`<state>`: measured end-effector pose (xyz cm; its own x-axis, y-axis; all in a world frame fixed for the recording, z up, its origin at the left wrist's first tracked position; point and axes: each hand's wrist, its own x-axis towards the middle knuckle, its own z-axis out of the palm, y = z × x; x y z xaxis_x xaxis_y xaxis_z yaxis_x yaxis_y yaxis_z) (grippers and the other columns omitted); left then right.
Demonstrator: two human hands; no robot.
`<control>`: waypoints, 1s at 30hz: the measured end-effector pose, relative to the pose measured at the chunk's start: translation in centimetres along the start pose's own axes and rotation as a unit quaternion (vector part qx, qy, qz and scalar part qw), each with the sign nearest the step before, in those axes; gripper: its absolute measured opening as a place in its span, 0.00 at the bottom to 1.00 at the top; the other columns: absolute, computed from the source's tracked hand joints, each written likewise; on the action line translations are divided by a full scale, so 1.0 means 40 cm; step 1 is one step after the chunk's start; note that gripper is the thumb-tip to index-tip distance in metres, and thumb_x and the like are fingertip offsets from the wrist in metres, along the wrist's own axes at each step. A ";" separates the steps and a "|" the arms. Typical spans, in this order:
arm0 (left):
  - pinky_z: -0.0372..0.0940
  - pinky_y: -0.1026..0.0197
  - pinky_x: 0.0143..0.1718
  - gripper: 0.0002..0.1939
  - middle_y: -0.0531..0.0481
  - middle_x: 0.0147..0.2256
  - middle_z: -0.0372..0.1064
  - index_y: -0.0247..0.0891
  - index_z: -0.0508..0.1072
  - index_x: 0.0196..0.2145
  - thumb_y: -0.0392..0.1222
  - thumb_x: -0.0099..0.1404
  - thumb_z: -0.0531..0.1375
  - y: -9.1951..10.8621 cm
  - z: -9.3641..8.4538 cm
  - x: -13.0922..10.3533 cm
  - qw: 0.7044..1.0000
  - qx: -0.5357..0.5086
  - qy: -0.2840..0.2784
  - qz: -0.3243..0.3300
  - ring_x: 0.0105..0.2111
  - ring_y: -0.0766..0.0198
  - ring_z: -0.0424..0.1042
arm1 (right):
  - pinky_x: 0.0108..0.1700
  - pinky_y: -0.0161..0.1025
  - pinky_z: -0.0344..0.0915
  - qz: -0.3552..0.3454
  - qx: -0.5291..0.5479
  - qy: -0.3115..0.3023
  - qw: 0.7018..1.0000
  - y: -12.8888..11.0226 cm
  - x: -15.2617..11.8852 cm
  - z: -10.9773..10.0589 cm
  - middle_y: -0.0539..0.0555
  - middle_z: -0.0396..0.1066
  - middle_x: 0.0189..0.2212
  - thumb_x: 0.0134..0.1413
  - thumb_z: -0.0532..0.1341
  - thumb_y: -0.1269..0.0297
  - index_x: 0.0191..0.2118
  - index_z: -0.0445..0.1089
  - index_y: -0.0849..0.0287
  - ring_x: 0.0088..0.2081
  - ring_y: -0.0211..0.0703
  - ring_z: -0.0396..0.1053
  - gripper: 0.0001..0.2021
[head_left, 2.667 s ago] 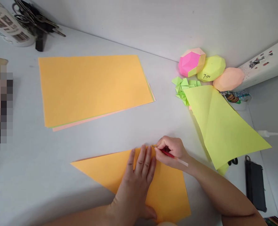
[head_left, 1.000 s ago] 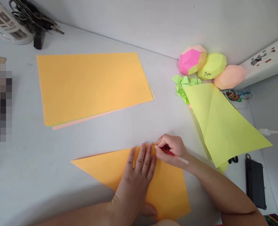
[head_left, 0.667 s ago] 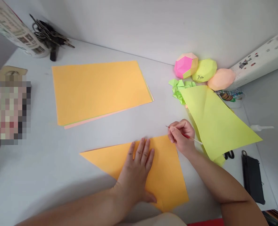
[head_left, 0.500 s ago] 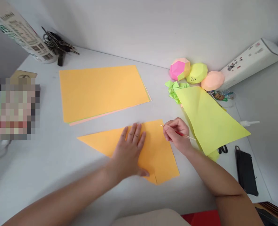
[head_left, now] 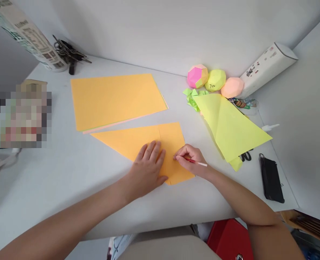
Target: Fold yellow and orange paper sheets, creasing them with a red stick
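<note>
A folded sheet of orange paper [head_left: 172, 139], narrowed to a long point at its left end, is laid flat on the white desk [head_left: 68, 173], just below a stack of orange-topped paper [head_left: 119, 103]. A thin line is seen running down from its upper edge. Green and pink edges are exposed beneath the stack's top sheet.

The folded sheet is covered in part by the left hand [head_left: 148, 169], which is spread flat, palm down, with the fingers slightly parted and the thumb stretched aside; nothing is grasped by it. A slim pen-like tool [head_left: 193, 161], red with a whitish tail end, is pinched in the right hand [head_left: 190, 159], its fingers closed around the shaft. The tip is pointed at the sheet, right of the left hand; contact cannot be told.

To the right, a folded yellow-green sheet [head_left: 230, 126] is set at a slant, with small folded green paper pieces [head_left: 192, 98] partly overlapped by its upper corner. Behind it, three faceted paper balls [head_left: 215, 80] are lined up, the middle one marked in black. A black pouch [head_left: 271, 180] is placed near the desk's right edge.
</note>
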<state>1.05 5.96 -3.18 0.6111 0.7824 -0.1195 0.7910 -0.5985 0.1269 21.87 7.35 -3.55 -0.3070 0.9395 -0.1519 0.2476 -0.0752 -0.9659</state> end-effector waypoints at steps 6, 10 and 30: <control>0.32 0.40 0.63 0.50 0.30 0.66 0.41 0.25 0.53 0.64 0.71 0.59 0.48 -0.001 0.054 -0.004 1.000 -0.004 0.000 -0.005 0.66 0.40 0.36 | 0.36 0.38 0.68 -0.024 0.005 0.010 1.000 0.000 -0.010 0.004 0.51 0.70 0.30 0.54 0.61 0.63 0.28 0.60 0.57 0.34 0.39 0.71 0.09; 0.30 0.41 0.63 0.50 0.31 0.66 0.39 0.25 0.51 0.64 0.71 0.59 0.48 0.000 0.054 -0.003 1.000 -0.015 -0.007 -0.013 0.66 0.41 0.34 | 0.23 0.32 0.61 0.003 0.007 -0.028 1.000 -0.002 -0.069 0.019 0.48 0.67 0.25 0.54 0.60 0.64 0.28 0.58 0.57 0.22 0.32 0.63 0.10; 0.25 0.40 0.63 0.52 0.29 0.67 0.30 0.24 0.47 0.65 0.70 0.57 0.50 0.001 0.032 0.002 0.997 -0.044 -0.060 -0.019 0.66 0.41 0.28 | 0.23 0.29 0.58 -0.147 -0.176 -0.085 0.970 0.010 -0.115 0.055 0.47 0.67 0.20 0.49 0.57 0.70 0.23 0.59 0.57 0.21 0.31 0.63 0.07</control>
<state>1.16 5.78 -4.46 0.5836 0.7751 -0.2422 0.8116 -0.5468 0.2057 21.35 2.26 -3.71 -0.5513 0.8322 0.0590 0.4155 0.3352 -0.8456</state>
